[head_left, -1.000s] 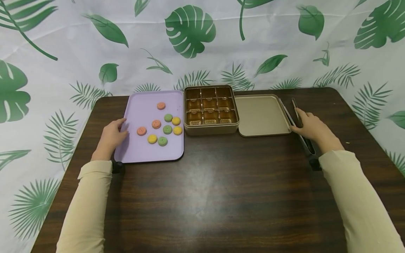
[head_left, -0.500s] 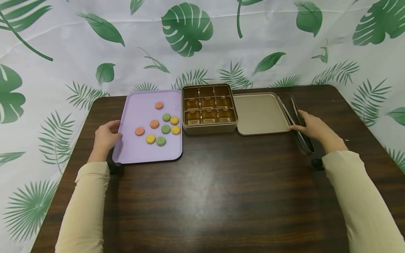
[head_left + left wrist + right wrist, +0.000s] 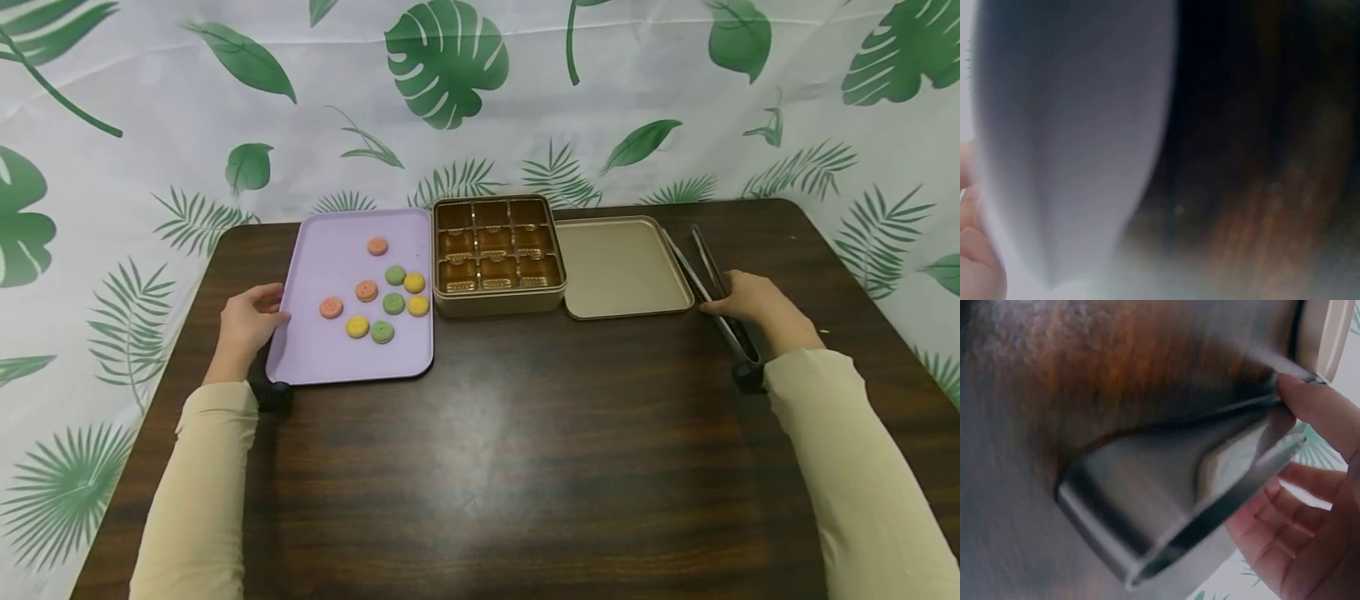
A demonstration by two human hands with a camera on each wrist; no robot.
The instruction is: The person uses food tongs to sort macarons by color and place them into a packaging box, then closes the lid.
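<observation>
My left hand (image 3: 247, 329) is at the left rim of the lilac tray (image 3: 315, 354), its thumb over the rim and its fingers along the outside. In the left wrist view, the tray's edge (image 3: 1079, 125) looms large and blurred, with a few fingers (image 3: 979, 262) beside it. Orange, green and yellow macarons, 3 of each, lie scattered on the tray. At the right, my right hand (image 3: 765, 312) holds metal tongs (image 3: 701, 279), their arms apart. The right wrist view shows the thumb (image 3: 1310, 403) on one arm of the tongs and fingers by the other.
Right of the tray stands a gold tin (image 3: 495, 304) with a brown divided insert (image 3: 493, 240). Its flat lid (image 3: 626, 267) lies between tin and tongs. Behind the dark wooden table (image 3: 480, 467) hangs a leaf-patterned cloth (image 3: 555, 100).
My left hand has drawn left, from over the tray to its rim. The right hand has shifted slightly toward the bend of the tongs, and the tongs have moved a little right.
</observation>
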